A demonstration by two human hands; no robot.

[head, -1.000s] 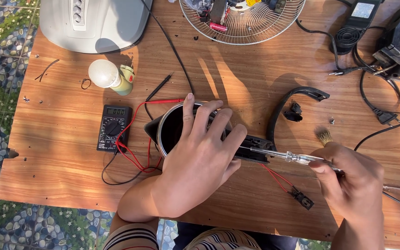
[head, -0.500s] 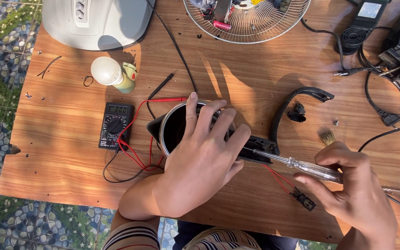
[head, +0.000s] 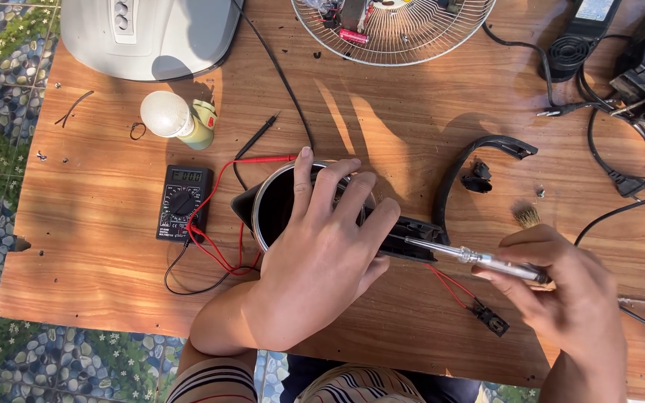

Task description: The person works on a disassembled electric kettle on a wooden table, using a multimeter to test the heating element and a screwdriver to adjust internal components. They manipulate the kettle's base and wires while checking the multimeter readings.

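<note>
The kettle (head: pixel 278 205) stands upright near the middle of the wooden table, seen from above: a round metal rim around a dark, open inside, with a black spout on its left side. Its lid is off. The left hand (head: pixel 322 261) lies spread over the right half of the opening, fingers on the rim. A black handle part (head: pixel 412 235) juts from its right side. The screwdriver (head: pixel 479 260) lies almost level, its metal shaft pointing left with the tip at that black part, its clear handle gripped in the right hand (head: pixel 561 287).
</note>
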